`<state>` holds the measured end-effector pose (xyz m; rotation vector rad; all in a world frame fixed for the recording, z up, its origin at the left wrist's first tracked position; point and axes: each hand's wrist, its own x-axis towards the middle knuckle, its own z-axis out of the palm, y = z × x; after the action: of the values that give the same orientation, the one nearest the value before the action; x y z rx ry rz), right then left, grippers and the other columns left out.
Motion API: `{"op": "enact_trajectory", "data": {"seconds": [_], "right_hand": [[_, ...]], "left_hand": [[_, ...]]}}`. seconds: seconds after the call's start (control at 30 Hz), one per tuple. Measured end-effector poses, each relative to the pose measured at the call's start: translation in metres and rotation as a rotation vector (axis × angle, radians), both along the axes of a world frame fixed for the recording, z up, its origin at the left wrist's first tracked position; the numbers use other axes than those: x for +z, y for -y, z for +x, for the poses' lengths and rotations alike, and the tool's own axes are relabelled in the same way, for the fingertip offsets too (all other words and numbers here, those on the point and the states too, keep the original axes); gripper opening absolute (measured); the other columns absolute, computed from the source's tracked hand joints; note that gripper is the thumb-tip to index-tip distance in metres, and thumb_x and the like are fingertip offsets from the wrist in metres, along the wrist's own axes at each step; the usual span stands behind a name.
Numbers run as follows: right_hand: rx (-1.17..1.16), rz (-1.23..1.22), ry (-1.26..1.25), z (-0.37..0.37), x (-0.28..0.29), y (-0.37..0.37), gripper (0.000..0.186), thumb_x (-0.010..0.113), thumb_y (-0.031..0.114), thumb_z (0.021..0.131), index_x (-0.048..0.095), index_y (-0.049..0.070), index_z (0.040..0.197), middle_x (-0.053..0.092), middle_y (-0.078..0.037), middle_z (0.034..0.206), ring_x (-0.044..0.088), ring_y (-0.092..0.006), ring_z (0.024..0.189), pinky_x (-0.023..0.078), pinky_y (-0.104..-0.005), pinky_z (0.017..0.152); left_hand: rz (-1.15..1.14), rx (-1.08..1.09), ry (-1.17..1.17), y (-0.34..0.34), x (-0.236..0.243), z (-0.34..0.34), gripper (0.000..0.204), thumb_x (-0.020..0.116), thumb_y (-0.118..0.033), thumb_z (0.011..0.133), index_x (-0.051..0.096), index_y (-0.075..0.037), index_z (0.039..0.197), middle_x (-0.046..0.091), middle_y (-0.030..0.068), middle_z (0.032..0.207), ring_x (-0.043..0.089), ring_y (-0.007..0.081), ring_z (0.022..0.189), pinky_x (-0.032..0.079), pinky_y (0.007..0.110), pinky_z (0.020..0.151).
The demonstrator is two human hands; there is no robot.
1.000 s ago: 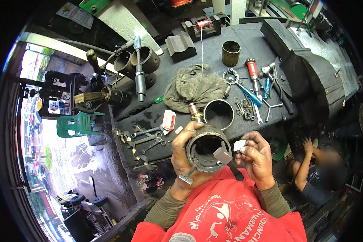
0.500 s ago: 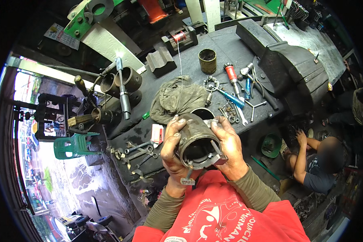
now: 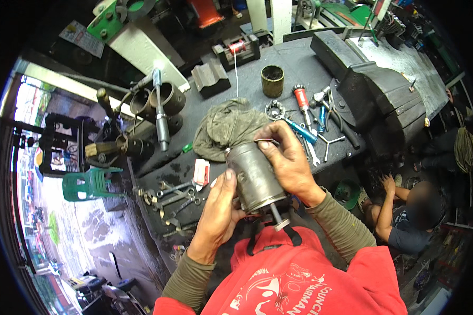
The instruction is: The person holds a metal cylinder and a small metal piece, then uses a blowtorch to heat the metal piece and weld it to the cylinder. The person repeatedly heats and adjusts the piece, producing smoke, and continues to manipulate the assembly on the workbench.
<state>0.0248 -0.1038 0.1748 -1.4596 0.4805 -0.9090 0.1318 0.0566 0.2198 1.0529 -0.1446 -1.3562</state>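
Note:
A worn grey cylindrical motor housing (image 3: 252, 176) is held in front of my chest, over the bench's near edge. From its near end a short stud (image 3: 277, 216) sticks out, tipped with a flat end. My left hand (image 3: 219, 210) grips the housing from the left, thumb along its side and fingers partly hidden beneath. At the far rim, my right hand (image 3: 289, 160) is closed, with thumb and curled forefinger on the edge. A thin dark piece shows by those fingertips; I cannot tell whether it belongs to the housing. The inside of the cylinder is hidden.
Beyond the housing lies a crumpled olive cloth (image 3: 223, 126). Wrenches (image 3: 181, 197) and a small red-white box (image 3: 201, 172) are at left. A metal sleeve (image 3: 272, 81), a red-handled screwdriver (image 3: 301, 100) and a large vise (image 3: 383, 94) stand farther right. A person (image 3: 404, 215) crouches at right.
The housing has turned, so its open bore no longer faces me and its side wall shows. My right hand has shifted from its right side up to the far rim.

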Motion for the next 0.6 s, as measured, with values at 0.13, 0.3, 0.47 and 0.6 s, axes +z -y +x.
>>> {"op": "enact_trajectory", "data": {"seconds": [0.13,0.3,0.47,0.6], "right_hand": [[0.082,-0.276,-0.061,0.011,0.004,-0.014,0.012,0.061,0.001,0.1,0.056,0.002,0.111,0.064,-0.018,0.097,0.068,-0.0362,0.092,0.052,-0.0414,0.082],[-0.038,0.112,0.02,-0.017,0.004,0.014,0.011,0.059,0.004,0.104,0.056,0.002,0.114,0.063,-0.004,0.094,0.062,-0.014,0.081,0.054,-0.031,0.074],[0.285,0.509,-0.185,-0.083,-0.011,-0.035,0.045,0.057,-0.001,0.1,0.052,0.003,0.144,0.061,-0.001,0.092,0.057,-0.0064,0.075,0.05,-0.0242,0.068],[0.381,0.651,-0.031,-0.091,-0.023,-0.061,0.046,0.069,0.007,0.102,0.056,0.001,0.146,0.066,-0.002,0.106,0.061,-0.0073,0.084,0.054,-0.0256,0.071]], "left_hand": [[0.103,0.103,0.101,0.002,-0.022,-0.007,0.055,0.063,-0.039,0.109,0.049,-0.005,0.149,0.069,0.0101,0.128,0.072,0.0235,0.111,0.062,0.047,0.098],[-0.031,0.293,-0.142,0.011,-0.025,0.003,0.064,0.067,-0.051,0.102,0.054,-0.002,0.141,0.072,0.0176,0.117,0.077,0.0311,0.095,0.069,0.05,0.078],[0.001,0.335,0.003,0.025,-0.022,0.012,0.06,0.064,-0.054,0.104,0.058,-0.004,0.137,0.072,0.0159,0.121,0.076,0.0278,0.1,0.067,0.049,0.083],[0.031,0.298,-0.021,0.035,-0.021,0.008,0.061,0.062,-0.056,0.104,0.06,-0.005,0.136,0.072,0.0142,0.122,0.075,0.0262,0.102,0.065,0.046,0.086]]}}
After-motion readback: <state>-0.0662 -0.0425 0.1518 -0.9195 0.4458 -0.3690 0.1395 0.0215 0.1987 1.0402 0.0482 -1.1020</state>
